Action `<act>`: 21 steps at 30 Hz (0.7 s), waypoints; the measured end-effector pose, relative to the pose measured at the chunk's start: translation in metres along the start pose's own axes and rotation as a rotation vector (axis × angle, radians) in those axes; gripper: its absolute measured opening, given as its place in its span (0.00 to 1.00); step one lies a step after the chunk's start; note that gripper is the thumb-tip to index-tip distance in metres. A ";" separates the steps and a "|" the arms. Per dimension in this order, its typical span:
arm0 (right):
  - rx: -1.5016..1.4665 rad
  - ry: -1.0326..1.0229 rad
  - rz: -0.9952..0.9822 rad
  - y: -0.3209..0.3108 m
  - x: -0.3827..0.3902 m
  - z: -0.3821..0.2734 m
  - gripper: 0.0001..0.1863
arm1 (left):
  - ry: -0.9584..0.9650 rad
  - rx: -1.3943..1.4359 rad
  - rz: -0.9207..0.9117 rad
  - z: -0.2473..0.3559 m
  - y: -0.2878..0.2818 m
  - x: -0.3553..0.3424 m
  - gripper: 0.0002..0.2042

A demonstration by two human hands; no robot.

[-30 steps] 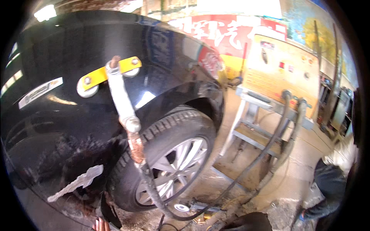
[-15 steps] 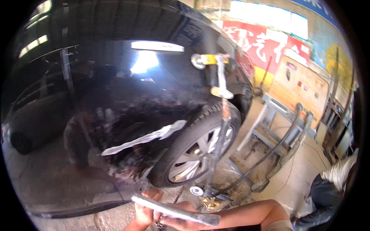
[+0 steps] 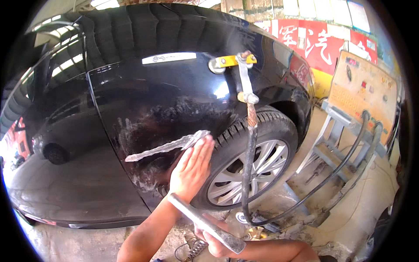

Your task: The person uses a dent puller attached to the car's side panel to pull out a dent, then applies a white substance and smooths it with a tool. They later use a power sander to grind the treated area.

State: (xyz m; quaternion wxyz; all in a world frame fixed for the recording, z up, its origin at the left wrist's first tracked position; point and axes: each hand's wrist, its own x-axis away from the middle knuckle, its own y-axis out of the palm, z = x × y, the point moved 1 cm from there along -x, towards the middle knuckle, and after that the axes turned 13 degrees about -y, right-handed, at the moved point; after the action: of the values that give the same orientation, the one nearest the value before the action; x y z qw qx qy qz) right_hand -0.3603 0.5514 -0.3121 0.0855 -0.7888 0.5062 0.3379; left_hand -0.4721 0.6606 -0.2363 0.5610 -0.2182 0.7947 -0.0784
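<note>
A silvery bare-metal strip [image 3: 157, 149] crosses the dented black car panel [image 3: 192, 87], just left of the wheel arch. My left hand [image 3: 190, 174] rests on the panel, fingers stretched out together, their tips at the strip's right end. Below it, my right hand [image 3: 218, 241] is closed round a hammer [image 3: 205, 220] with a long steel head that slants down to the right. The handle is mostly hidden by the head and hand. Pale scuffs surround the strip.
A yellow bar clamp [image 3: 227, 62] with round pads sits on the panel, its thick black cable [image 3: 249, 174] hanging before the wheel [image 3: 251, 174]. The cable runs to a panel-fronted machine [image 3: 362, 94] on a grey stand [image 3: 321, 150]. A coiled cord [image 3: 197, 249] lies on the floor.
My left hand has moved up from beside the right hand onto the panel and opened flat. The hammer has shifted slightly right. The view has tilted, showing more of the car.
</note>
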 end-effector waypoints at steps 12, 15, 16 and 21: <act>0.169 -0.262 0.107 -0.044 -0.011 0.052 0.15 | -0.111 0.038 -0.124 0.000 0.000 0.033 0.34; 0.227 -0.314 0.112 -0.045 -0.026 0.053 0.14 | -0.098 0.003 -0.052 -0.001 0.003 0.020 0.34; 0.208 -0.305 0.126 -0.044 -0.030 0.055 0.14 | -0.080 -0.043 -0.037 -0.003 0.006 0.026 0.34; 0.299 -0.335 0.093 -0.040 -0.047 0.056 0.14 | -0.153 -0.130 -0.049 -0.020 0.009 0.081 0.25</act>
State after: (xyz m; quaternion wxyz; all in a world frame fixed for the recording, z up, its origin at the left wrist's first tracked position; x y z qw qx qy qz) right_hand -0.3630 0.6316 -0.3336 0.2688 -0.6760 0.5653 0.3889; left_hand -0.5152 0.6314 -0.3022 0.6027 -0.2790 0.7473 -0.0236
